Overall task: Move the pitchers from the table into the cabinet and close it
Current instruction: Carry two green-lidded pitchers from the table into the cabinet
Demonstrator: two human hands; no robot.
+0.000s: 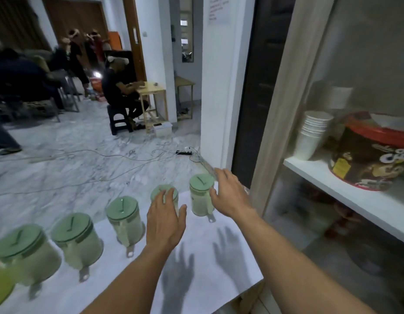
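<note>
Several clear pitchers with green lids stand in a row along the far edge of the white table [203,264]. My left hand [165,219] hovers open in front of the second pitcher from the right [161,192], partly hiding it. My right hand [230,193] is open beside the rightmost pitcher [201,196], its fingers near the pitcher's right side. More pitchers [125,219] [76,239] [24,252] continue to the left. The cabinet [346,198] stands at the right with a white shelf inside.
On the cabinet shelf stand a stack of white paper cups [312,134] and a round red and brown tin [373,152]. Cables and a power strip [184,152] lie on the marble floor beyond the table. A person [119,87] sits at a small wooden table further off.
</note>
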